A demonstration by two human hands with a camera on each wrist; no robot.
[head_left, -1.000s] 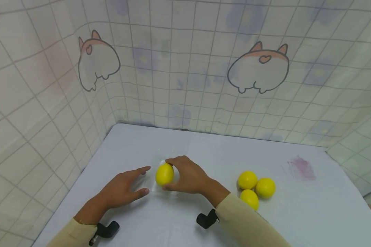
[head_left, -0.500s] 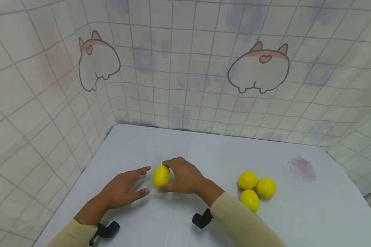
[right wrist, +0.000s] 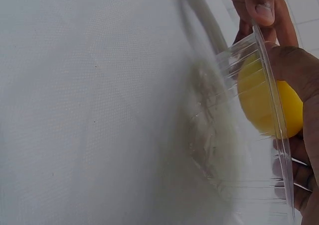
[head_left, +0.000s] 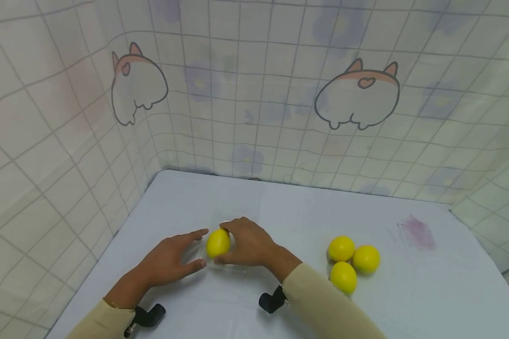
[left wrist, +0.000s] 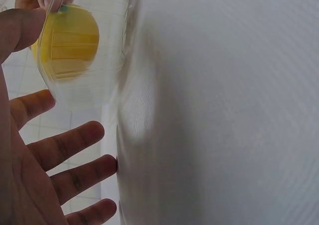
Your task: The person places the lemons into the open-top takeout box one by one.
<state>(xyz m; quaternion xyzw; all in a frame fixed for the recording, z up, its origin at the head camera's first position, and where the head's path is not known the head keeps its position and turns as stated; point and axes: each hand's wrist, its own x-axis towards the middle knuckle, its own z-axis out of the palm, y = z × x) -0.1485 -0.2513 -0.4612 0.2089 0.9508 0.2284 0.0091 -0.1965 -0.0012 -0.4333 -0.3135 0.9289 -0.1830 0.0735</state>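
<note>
My right hand [head_left: 250, 245] grips a yellow lemon [head_left: 218, 243] between thumb and fingers, left of the table's middle. The lemon sits partly inside a clear plastic container [left wrist: 110, 41], its lower part showing through the wall in both wrist views. My left hand [head_left: 169, 259] is at the container's left side with its fingers spread. In the left wrist view its thumb and index fingertip are right at the rim. From the head view the see-through container is barely visible.
Three more lemons, one at the back [head_left: 341, 248], one at the right [head_left: 366, 259] and one in front [head_left: 343, 278], lie clustered right of my right forearm. A pinkish stain [head_left: 417, 232] marks the white table [head_left: 297, 207]. Grid-patterned curtains [head_left: 271, 94] surround it.
My right hand has carried the lemon a little to the left, closer to the left hand. The left hand and the three other lemons have stayed in place.
</note>
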